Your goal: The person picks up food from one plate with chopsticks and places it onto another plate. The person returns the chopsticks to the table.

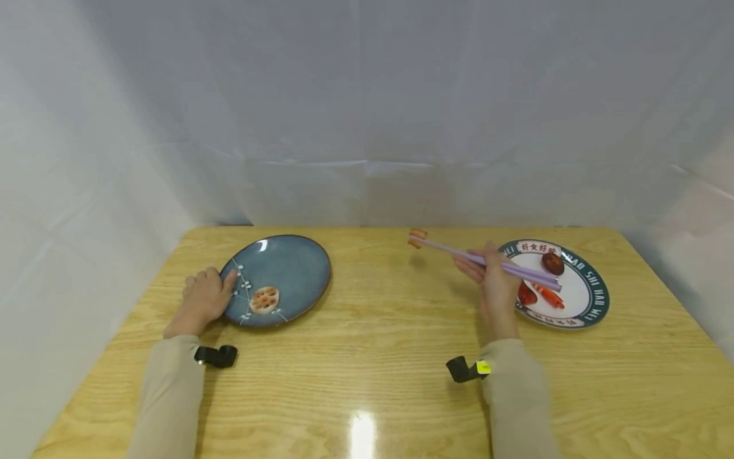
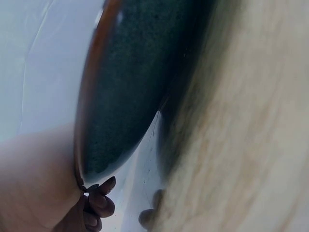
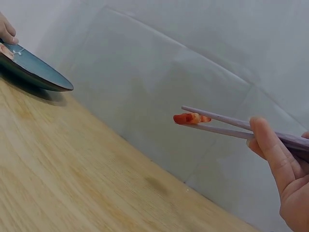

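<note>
My left hand point(image 1: 203, 296) grips the left rim of a blue oval plate point(image 1: 292, 268), thumb over the edge. A pale lotus root slice point(image 1: 264, 300) with browned holes lies on that plate. In the left wrist view the plate's dark underside point(image 2: 125, 96) hides much of the scene, with fingertips point(image 2: 101, 203) below its rim. Lilac chopsticks point(image 1: 536, 275) are held in my right hand point(image 1: 500, 293). Their tips pinch a small reddish-orange food piece point(image 3: 188, 118) above the table, between the two plates; its kind cannot be told.
At the right stands a white oval plate point(image 1: 599, 299) with a dark green lettered rim. On it lie a brown mushroom-like piece point(image 1: 553, 263), a shrimp point(image 1: 549, 296) and a red piece point(image 1: 526, 294), partly behind my right hand. Pale sheeting point(image 1: 367, 127) hangs behind the wooden table point(image 1: 344, 370).
</note>
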`<state>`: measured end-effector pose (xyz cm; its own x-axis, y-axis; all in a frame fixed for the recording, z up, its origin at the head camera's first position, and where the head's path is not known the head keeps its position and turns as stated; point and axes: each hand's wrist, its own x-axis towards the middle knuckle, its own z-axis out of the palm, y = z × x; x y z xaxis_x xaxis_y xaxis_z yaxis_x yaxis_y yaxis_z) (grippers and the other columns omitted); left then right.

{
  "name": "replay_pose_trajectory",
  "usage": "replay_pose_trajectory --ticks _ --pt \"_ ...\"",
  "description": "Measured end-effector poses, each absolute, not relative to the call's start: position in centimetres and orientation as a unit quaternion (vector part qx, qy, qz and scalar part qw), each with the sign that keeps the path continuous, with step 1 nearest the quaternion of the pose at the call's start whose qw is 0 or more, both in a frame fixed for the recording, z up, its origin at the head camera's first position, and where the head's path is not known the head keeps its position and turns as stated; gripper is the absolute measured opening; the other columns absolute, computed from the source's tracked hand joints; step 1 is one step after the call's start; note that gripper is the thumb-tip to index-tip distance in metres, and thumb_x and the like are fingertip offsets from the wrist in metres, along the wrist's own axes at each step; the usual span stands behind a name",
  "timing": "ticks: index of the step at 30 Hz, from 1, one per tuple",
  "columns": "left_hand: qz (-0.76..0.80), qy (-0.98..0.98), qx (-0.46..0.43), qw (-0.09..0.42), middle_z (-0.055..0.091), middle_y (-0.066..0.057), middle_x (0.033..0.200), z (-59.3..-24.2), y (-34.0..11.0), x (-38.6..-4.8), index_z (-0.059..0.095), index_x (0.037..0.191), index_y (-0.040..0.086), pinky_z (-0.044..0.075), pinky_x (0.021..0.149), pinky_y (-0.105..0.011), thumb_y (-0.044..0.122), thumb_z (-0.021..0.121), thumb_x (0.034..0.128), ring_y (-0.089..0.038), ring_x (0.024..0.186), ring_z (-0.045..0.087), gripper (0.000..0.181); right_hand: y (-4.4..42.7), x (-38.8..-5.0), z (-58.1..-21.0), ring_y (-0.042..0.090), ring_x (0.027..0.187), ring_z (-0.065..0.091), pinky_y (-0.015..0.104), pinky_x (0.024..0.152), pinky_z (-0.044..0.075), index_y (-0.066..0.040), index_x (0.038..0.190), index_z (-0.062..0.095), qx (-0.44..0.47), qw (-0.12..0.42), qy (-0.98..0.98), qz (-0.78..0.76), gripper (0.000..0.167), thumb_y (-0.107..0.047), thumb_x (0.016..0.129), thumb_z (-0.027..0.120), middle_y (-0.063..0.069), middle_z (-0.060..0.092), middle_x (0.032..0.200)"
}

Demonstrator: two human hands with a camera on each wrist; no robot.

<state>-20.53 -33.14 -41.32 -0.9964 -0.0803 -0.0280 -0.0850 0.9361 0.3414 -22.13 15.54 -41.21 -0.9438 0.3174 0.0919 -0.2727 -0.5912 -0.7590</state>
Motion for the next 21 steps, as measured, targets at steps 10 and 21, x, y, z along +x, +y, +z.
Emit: replay_pose_trajectory --ticks 10,21 --pt "0.165 0.985 -0.043 0.011 0.04 -0.042 0.108 -41.1 -33.1 -20.4 0.039 0.11 -0.021 0.027 0.085 -0.063 0.041 0.019 0.1051 -0.052 0.099 0.034 0.065 14.5 -23.3 -42.6 0.035 0.085 0.07 0.04 0.077 0.053 0.008 0.097 0.066 -0.045 0.147 -0.445 0.882 0.031 -0.023 0.097 0.06 0.028 0.067 0.093" --pt "0.152 0.988 -0.036 0.002 0.039 -0.036 0.101 -41.5 -33.3 -20.3 0.04 0.108 -0.021 0.024 0.079 -0.057 0.041 0.02 0.1049 -0.047 0.092 0.032 0.065 11.1 -21.3 -39.4 0.029 0.078 0.072 0.038 0.077 0.053 0.004 0.09 0.066 -0.057 0.139 -0.475 0.867 0.03 -0.02 0.101 0.052 0.019 0.07 0.084"
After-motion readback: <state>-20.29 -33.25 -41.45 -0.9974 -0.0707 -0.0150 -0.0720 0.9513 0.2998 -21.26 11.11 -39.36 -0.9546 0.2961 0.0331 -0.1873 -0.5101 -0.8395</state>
